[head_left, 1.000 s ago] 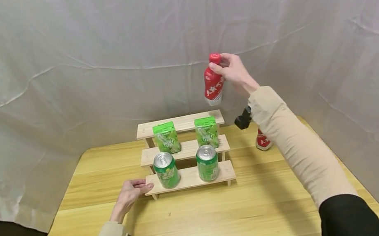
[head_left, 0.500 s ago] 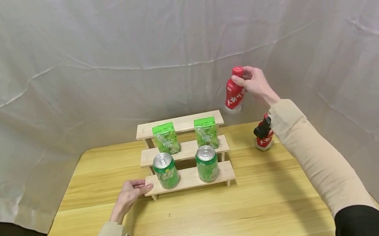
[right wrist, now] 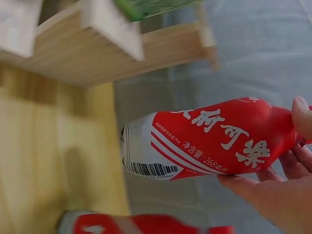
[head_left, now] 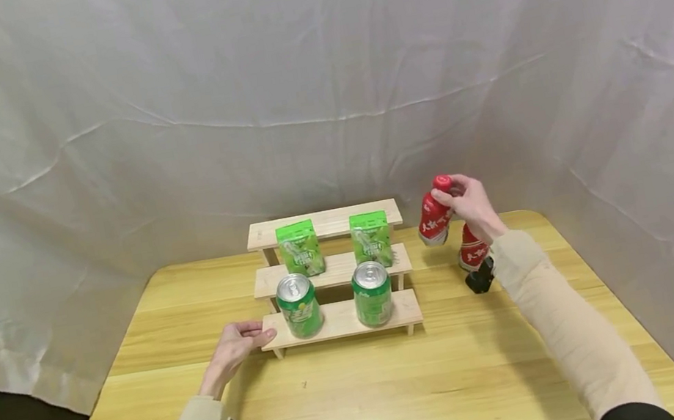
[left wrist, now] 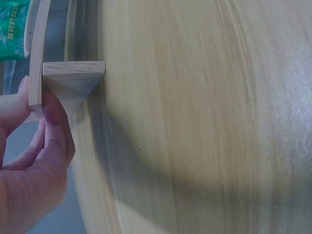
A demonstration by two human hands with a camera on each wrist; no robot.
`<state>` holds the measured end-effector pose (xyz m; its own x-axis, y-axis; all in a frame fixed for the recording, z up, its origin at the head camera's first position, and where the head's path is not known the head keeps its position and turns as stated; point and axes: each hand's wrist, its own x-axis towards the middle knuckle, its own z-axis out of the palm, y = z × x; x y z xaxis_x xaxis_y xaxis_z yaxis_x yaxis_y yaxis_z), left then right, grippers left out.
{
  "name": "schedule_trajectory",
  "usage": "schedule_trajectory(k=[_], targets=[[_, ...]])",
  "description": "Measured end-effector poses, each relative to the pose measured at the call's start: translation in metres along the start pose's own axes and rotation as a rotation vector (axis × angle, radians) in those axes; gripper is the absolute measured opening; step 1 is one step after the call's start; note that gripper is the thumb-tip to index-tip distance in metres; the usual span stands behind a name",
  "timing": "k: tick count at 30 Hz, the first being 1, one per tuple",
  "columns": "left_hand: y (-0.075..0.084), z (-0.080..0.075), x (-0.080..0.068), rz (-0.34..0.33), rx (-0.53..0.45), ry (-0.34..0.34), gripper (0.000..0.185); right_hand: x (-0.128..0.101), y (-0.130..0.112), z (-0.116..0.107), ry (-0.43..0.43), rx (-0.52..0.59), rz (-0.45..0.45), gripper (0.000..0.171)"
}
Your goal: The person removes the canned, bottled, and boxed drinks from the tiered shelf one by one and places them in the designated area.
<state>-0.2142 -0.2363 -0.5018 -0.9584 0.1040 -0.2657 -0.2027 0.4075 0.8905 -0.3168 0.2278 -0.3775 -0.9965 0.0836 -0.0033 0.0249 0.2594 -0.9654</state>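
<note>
R hand (head_left: 469,206): fingers curled round neck of small red plastic drink bottle w/ white lettering (head_left: 434,218); bottle tilted, off the table, base just beside the shelf's top-step end.
2nd red bottle (head_left: 471,253): upright, below R wrist.
L hand (head_left: 235,345): fingers straight, tips touching bottom-step end of three-step wooden shelf (head_left: 342,319).

Soft, even light, faint shadows; both wrist views blur up close.
</note>
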Motion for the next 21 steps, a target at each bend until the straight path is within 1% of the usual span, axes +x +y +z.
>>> schedule_trajectory(k=[5,9,14,21], targets=[[0.000,0.000,0.000,0.003,0.004,-0.002,0.053,-0.003,0.028,0.005,-0.011,0.011,0.035,0.055],[0.000,0.000,-0.001,0.001,-0.003,-0.002,0.053,-0.007,0.044,0.010,-0.016,0.003,0.054,0.056],[0.000,0.001,-0.001,0.002,-0.008,0.002,0.052,-0.009,0.057,0.015,-0.011,-0.002,0.045,0.055],[0.000,0.002,0.000,0.011,-0.007,0.006,0.050,-0.009,0.063,0.021,0.014,0.003,0.052,0.053]])
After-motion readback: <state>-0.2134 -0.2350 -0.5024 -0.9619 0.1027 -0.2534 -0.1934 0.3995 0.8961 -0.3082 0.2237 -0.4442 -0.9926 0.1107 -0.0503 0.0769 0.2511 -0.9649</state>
